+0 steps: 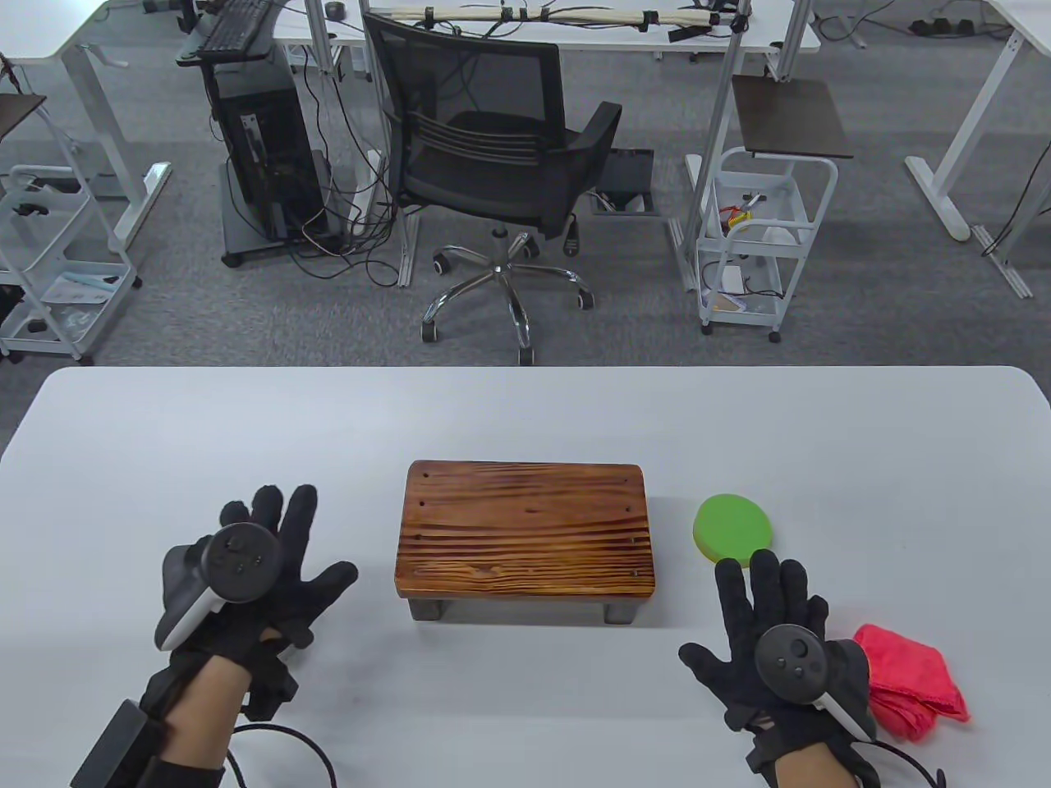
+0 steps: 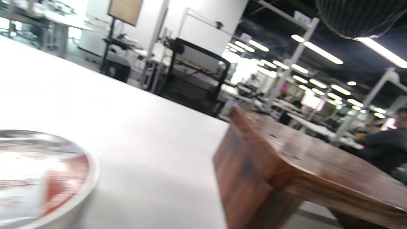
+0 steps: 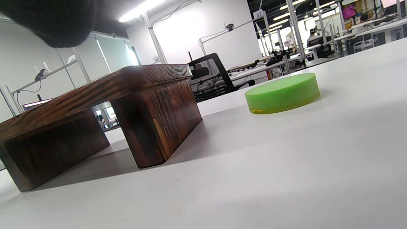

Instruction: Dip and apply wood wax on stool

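The dark wooden stool [image 1: 525, 529] stands at the middle of the white table [image 1: 525, 410]. A round green sponge [image 1: 733, 528] lies just right of it. My right hand [image 1: 764, 607] hovers flat with its fingers spread, fingertips just short of the sponge's near edge, holding nothing. My left hand [image 1: 287, 558] is spread open left of the stool and holds nothing. In the left wrist view a round tin [image 2: 38, 178] with reddish contents sits under that hand, left of the stool [image 2: 286, 168]; the table view hides it. The right wrist view shows the stool [image 3: 95, 121] and sponge [image 3: 283, 92].
A crumpled red cloth [image 1: 911, 681] lies at the right, partly under my right wrist. Beyond the table's far edge stand a black office chair [image 1: 493, 172] and a white cart [image 1: 764, 238].
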{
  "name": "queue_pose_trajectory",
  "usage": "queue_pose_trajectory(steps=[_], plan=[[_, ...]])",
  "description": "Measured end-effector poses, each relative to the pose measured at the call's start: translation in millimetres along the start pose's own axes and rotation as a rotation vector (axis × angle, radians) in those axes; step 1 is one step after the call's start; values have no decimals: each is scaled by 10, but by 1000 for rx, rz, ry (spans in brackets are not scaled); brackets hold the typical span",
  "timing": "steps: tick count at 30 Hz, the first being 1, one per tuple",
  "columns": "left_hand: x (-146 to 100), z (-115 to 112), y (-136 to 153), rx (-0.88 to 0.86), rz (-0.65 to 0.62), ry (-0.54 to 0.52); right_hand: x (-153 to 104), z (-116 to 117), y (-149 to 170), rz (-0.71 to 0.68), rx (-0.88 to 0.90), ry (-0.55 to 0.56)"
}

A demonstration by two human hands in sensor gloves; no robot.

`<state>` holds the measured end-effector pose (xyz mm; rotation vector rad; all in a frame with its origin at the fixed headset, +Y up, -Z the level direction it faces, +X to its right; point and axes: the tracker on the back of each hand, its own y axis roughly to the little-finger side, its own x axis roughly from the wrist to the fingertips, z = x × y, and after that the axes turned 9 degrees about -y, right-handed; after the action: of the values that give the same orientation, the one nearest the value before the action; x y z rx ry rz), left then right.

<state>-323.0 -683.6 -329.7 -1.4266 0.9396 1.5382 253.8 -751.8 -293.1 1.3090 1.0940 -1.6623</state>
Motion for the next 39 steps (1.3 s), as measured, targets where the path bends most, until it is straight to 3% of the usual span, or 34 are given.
queue_pose_trajectory(steps=[4, 11, 19, 26, 39], plan=[[-74, -75, 331, 47, 89, 38, 7, 13, 0, -1, 5, -18], [-78, -486, 735, 90, 191, 173, 14, 28, -7, 11, 6, -46], [-3, -811, 821, 178, 238, 300, 15, 31, -15, 25, 14, -70], [33, -937, 803, 245, 265, 303, 19, 36, -13, 26, 23, -81], [49, -936, 814, 203, 276, 222, 21, 44, -12, 23, 39, -104]])
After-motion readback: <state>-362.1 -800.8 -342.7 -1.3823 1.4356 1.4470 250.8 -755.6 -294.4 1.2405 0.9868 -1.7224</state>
